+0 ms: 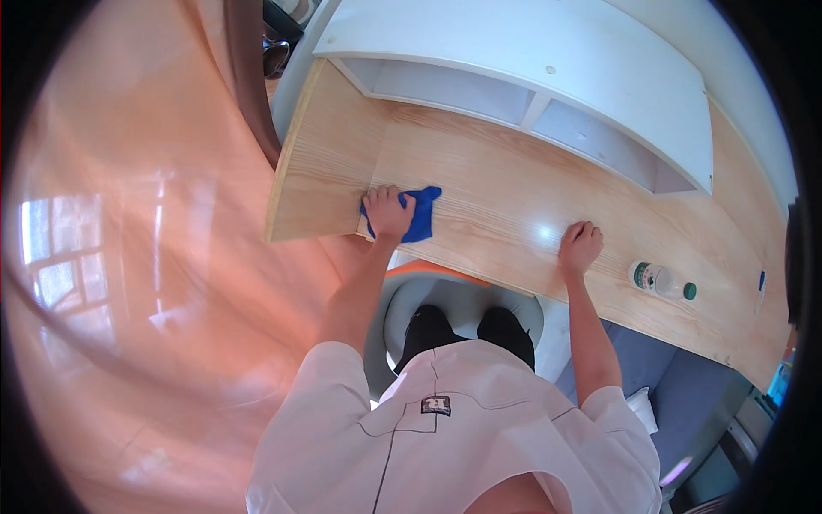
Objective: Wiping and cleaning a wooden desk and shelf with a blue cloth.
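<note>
At the left end of the wooden desk (492,210), my left hand (388,212) presses down on a crumpled blue cloth (420,224), with its fingers bent over the cloth next to the side panel. Part of the cloth lies under the palm and cannot be seen. My right hand (581,246) rests on the desktop farther right, its fingers curled into a loose fist with nothing showing in them. To the right of that hand, a clear plastic bottle (673,285) with a green cap lies on its side, apart from the fingers.
A white shelf unit (514,43) with two open compartments stands along the back of the desk. The wooden side panel (321,163) rises at the left end. A grey stool (398,313) is below the front edge. A small blue item (762,280) lies at the far right.
</note>
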Demonstrator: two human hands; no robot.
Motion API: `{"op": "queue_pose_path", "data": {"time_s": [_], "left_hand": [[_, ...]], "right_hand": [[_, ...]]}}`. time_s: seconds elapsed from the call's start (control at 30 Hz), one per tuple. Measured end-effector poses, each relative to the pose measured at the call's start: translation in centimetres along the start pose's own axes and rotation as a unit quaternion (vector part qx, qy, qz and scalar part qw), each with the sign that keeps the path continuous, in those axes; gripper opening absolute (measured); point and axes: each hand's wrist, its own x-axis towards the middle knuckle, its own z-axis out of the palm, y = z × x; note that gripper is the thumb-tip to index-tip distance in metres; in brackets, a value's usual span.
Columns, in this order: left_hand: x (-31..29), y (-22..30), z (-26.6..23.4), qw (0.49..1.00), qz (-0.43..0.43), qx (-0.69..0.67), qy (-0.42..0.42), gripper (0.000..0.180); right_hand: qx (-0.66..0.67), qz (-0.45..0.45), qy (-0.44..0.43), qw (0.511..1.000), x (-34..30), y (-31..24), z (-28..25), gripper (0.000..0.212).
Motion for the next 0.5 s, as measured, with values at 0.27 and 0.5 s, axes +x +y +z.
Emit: {"op": "queue_pose_path", "data": {"time_s": [0.27, 0.5], "left_hand": [[2.8, 1.0, -0.6, 0.994, -0.108, -0.007, 0.011, 0.025], [9.3, 1.5, -20.3, 0.988, 0.099, -0.121, 0.006, 0.03]], "right_hand": [[0.001, -0.003, 0.009, 1.0, 0.1, -0.9, -0.2, 0.019], [0.154, 0.02, -0.015, 0.988, -0.4, -2.5, 1.8, 0.016]]}}
